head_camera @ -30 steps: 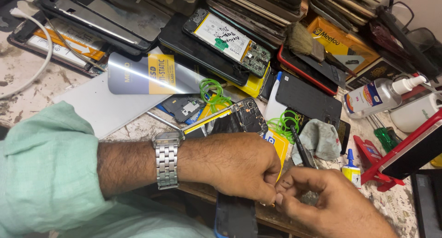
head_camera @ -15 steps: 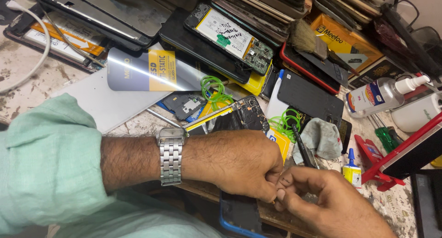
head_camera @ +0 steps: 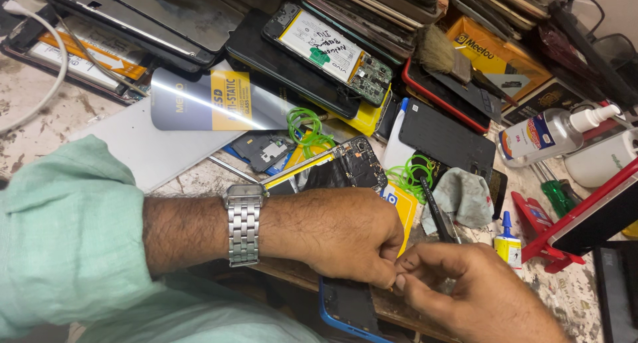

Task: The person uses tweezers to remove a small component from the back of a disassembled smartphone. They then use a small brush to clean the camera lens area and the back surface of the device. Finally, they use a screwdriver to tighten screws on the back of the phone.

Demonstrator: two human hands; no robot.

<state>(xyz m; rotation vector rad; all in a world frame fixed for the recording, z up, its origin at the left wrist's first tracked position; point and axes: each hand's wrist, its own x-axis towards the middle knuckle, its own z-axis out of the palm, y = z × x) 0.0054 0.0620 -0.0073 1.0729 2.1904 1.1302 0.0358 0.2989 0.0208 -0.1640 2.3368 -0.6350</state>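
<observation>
My left hand (head_camera: 345,235) reaches across from the left, a steel wristwatch (head_camera: 244,223) on its wrist and a pale green sleeve (head_camera: 66,243) rolled up the forearm. Its fingers are curled shut over the top of a dark phone with a blue frame (head_camera: 347,308) at the bench's near edge. My right hand (head_camera: 465,291) comes in from the lower right with thumb and fingers pinched together, touching the left hand's fingertips. Whatever sits between the fingertips is hidden.
An opened phone body (head_camera: 352,164) lies just beyond my left hand, with green rubber bands (head_camera: 306,127), a black tool (head_camera: 438,211) and a grey cloth (head_camera: 465,197) near it. A small glue bottle (head_camera: 508,240), red stand (head_camera: 585,218), white bottle (head_camera: 545,134), brush (head_camera: 442,54) and stacked phone parts fill the back.
Both hands have stayed together over the blue-framed phone. The right hand's fingers have closed in tighter against the left hand's fingertips.
</observation>
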